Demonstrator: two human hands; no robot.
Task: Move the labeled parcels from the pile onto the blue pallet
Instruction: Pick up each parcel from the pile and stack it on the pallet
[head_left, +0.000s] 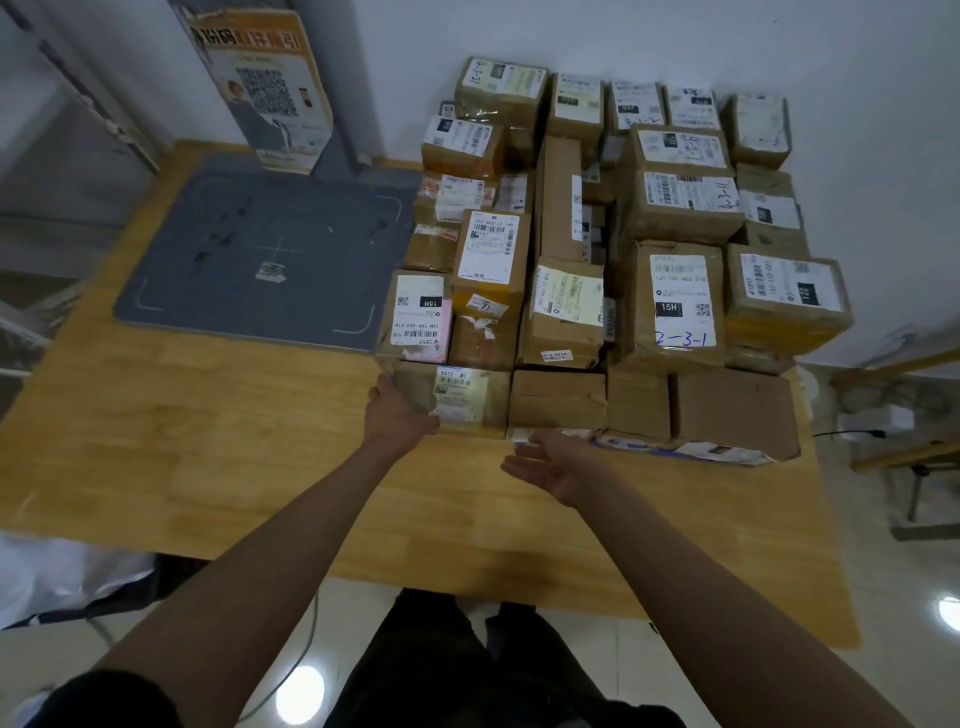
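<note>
Parcel pile (613, 249) fills right half of wooden desk (208, 415), back against white wall. Blue-grey pallet (260, 249) lies flat at left, its right edge touching the pile. Left hand (397, 413) grips left end of front-row labeled parcel (457, 400), fingers hidden behind it. Right hand (553, 465) wide, palm up, just before the pile's front edge, holding nothing. Bare desk between pile and near edge.

Parcels (623, 249) right of mat: brown cardboard, white labels, black barcodes. Mat (260, 249): grey-blue, thin white corner marks. Table (208, 426) under mat: light yellow-tan wood grain. Poster (265, 78) behind mat: orange, white.
</note>
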